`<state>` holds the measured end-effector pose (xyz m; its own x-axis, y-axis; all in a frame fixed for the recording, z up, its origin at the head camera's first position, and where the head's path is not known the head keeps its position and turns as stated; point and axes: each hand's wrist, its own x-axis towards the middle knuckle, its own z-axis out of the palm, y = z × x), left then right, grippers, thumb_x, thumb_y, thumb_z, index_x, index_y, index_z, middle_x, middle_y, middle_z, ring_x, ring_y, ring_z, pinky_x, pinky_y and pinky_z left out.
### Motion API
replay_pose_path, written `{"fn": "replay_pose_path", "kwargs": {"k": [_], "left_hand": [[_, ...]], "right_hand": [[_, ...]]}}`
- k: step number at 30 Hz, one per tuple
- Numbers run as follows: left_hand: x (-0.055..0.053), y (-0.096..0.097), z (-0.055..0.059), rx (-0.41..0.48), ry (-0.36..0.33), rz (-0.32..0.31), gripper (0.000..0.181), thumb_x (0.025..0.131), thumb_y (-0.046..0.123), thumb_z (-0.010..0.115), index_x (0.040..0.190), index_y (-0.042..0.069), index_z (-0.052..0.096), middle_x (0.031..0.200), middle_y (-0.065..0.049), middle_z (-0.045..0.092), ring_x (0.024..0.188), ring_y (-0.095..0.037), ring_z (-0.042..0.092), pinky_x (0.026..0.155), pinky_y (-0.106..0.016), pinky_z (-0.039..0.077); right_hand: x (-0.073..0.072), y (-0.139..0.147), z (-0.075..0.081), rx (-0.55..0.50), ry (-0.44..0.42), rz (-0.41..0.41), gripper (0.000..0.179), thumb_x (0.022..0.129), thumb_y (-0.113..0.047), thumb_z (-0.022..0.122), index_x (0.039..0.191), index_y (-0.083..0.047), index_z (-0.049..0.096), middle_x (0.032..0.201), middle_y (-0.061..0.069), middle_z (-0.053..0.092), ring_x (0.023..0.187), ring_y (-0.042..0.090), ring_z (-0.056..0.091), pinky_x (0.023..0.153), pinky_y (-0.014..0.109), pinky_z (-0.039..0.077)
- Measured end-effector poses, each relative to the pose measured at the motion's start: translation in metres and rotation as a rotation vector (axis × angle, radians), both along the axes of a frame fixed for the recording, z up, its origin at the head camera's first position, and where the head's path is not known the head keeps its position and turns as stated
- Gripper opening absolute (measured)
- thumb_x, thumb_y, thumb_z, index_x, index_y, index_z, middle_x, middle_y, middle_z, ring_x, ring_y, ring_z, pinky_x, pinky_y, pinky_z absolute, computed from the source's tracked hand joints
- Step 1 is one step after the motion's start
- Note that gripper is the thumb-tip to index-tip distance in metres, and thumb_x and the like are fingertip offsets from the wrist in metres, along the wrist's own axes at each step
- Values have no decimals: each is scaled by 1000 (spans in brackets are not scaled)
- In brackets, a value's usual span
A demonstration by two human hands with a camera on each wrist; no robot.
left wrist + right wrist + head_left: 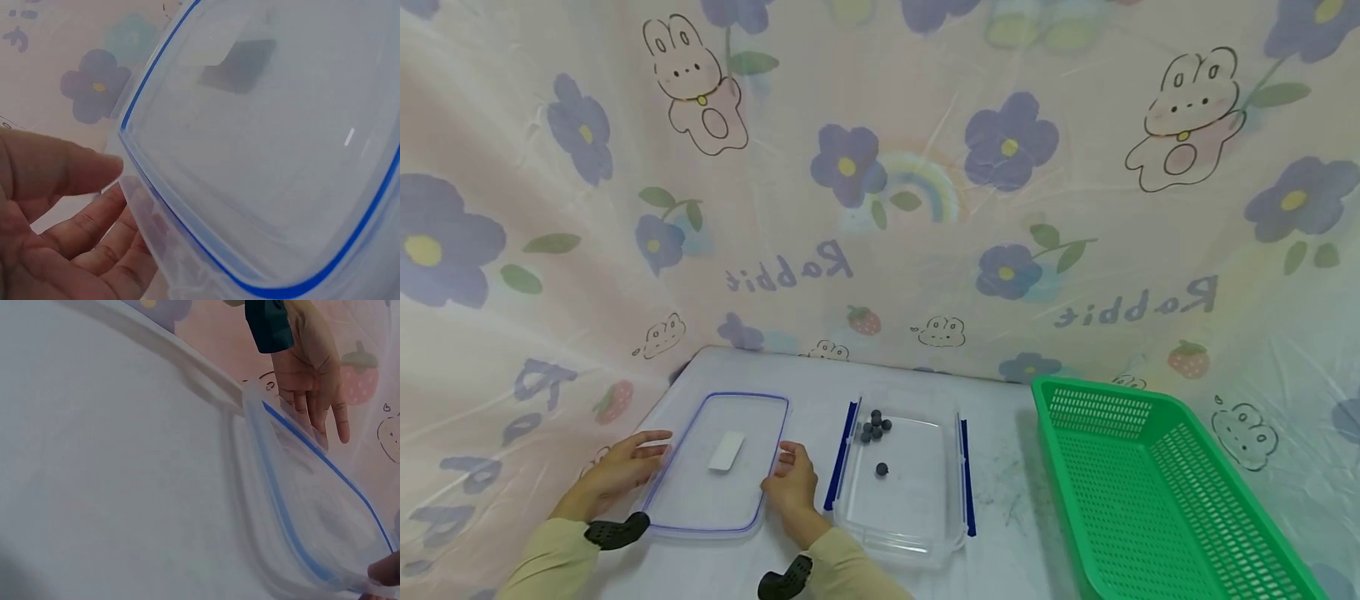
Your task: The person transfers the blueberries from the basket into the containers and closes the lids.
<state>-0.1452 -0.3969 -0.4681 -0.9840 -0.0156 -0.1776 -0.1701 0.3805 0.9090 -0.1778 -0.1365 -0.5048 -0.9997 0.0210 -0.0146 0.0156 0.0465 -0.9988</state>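
Observation:
A clear plastic lid (696, 500) with a blue sealing ring and a white label (727, 451) is on the left of the table. My right hand (792, 487) pinches its right edge, with the thumb (384, 570) over the rim in the right wrist view. At the opposite edge is my left hand (617, 475), its fingers extended; in the left wrist view the thumb (94, 172) points at the rim and other fingers lie partly behind the clear plastic. To the right stands a clear plastic container (917, 500) with several blueberries (877, 428) inside.
Dark blue side latches (967, 475) stick out along both long sides of the container. A green plastic basket (1142, 492) occupies the table's right. Behind and at the left, a patterned curtain (917, 250) borders the white table (1003, 467).

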Motion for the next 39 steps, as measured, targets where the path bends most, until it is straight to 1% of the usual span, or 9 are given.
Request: {"fn": "replay_pose_path", "kwargs": {"k": [7,12,14,21,27,30,33,35,39], "left_hand": [[2,1,7,34,38,-14,57,94,-4,54,142,-16,24,139,-41,30,108,-20,54,80,-29,52],[1,2,15,45,86,-13,58,91,-10,52,141,-17,23,137,-42,30,99,-8,54,76,-28,52],[2,2,20,38,101,-20,59,90,-11,53,141,-17,24,137,-42,31,102,-11,54,77,-27,53],[5,1,42,-34,153,-87,57,91,-8,55,141,-16,28,137,-40,33,115,-36,51,80,-27,52],[10,7,63,-55,172,-133,58,93,-2,57,142,-13,29,137,-40,33,114,-40,52,82,-32,52],[11,13,73,-35,170,-152,61,95,5,60,144,-11,28,138,-39,32,111,-30,56,83,-33,52],[10,21,81,-2,182,-164,64,96,11,62,145,-9,27,140,-37,31,108,-13,56,83,-29,51],[9,27,85,39,194,-171,66,95,11,62,146,-8,25,140,-37,30,106,-6,56,84,-26,51],[4,40,91,133,180,-189,71,94,5,62,148,-9,18,142,-41,26,104,-5,59,87,-28,51]], "right_hand": [[-1,5,14,-54,12,32,63,64,22,63,122,-1,61,108,4,61,93,19,59,69,30,55],[-1,9,28,-74,14,48,63,64,22,64,123,-3,62,108,4,60,94,20,60,69,30,55],[-2,10,32,-80,8,47,63,65,22,65,122,-5,63,108,3,60,94,19,60,69,30,55],[-3,18,55,-139,10,90,60,69,19,68,123,-6,63,113,3,60,96,18,59,74,30,55],[3,36,82,-227,-13,146,58,72,17,68,126,-5,61,116,5,58,98,19,57,75,30,55],[2,49,95,-258,-35,185,58,74,16,68,127,-6,60,118,6,55,99,22,57,74,31,54],[-2,63,106,-280,-46,223,58,76,14,68,129,-7,59,121,7,53,103,24,56,75,32,54],[-6,73,111,-291,-48,248,58,77,13,68,131,-6,57,124,9,52,106,25,56,77,34,54],[-13,94,117,-307,-54,295,60,79,11,69,135,-4,54,125,12,51,107,27,57,81,39,54]]}}
